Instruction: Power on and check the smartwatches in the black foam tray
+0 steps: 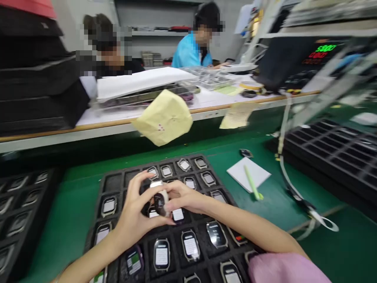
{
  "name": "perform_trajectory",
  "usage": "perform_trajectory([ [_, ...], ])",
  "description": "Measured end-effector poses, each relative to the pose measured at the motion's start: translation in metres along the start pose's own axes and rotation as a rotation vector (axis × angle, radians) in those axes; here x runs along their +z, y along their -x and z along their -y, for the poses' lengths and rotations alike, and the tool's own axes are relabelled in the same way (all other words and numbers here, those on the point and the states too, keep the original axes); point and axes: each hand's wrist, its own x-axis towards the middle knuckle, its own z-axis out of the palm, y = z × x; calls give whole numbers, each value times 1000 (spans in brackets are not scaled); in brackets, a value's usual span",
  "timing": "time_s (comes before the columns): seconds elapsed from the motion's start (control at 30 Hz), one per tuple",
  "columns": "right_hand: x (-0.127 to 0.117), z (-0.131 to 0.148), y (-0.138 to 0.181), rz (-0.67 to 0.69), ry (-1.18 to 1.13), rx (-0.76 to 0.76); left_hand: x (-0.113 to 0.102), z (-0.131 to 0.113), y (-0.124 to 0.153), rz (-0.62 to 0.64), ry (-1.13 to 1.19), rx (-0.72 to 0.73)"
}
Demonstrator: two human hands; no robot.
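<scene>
A watch case without a strap (160,202) is held above the tray, tilted so its dark face shows side-on. Fingers and thumb of my left hand (138,208) curve around its left and lower edges. My right hand (184,196) pinches the same watch case from the right. Below both hands lies a black foam tray (173,232) with rows of square pockets. Most pockets hold similar watch cases, such as a lit one (161,254) and another (190,244). My hands cover some pockets in the middle.
Another tray of watch cases (17,224) sits at left, and stacked black trays (332,157) at right. A white pad (238,173) bears a green pen (251,182). A white cable (282,149) hangs at right. Two people sit behind the shelf (212,112).
</scene>
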Motion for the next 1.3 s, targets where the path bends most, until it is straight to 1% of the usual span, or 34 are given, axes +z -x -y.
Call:
perform_trajectory([
  [0.1, 1, 5, -1, 7, 31, 5, -2, -3, -5, -8, 43, -27],
  [0.27, 5, 8, -1, -46, 56, 12, -5, -3, -7, -17, 114, -49],
  [0.37, 6, 9, -2, -39, 79, 28, -6, -2, -7, -15, 149, -57],
  [0.6, 2, 10, -4, 30, 72, 13, -6, -3, -7, -13, 149, -39],
  [0.83, 1, 8, -4, -14, 130, 51, -6, -3, -6, -14, 155, -38],
  [0.93, 0, 5, -4, -20, 179, 13, -7, -2, -7, -5, 210, -73],
  [1.03, -3, 3, -6, -24, 235, -54, -12, 0, -7, -64, 283, -113],
  [1.1, -5, 4, -7, -62, 273, -95, -18, 1, -8, -126, 387, -166],
  [1.13, -6, 5, -8, -85, 278, -103, -21, 2, -9, -155, 473, -218],
  [1.23, -8, 8, -11, -139, 210, -103, -32, 4, -11, -198, 771, -433],
  [1.3, -7, 10, -12, -162, 161, -97, -38, 5, -12, -181, 887, -560],
])
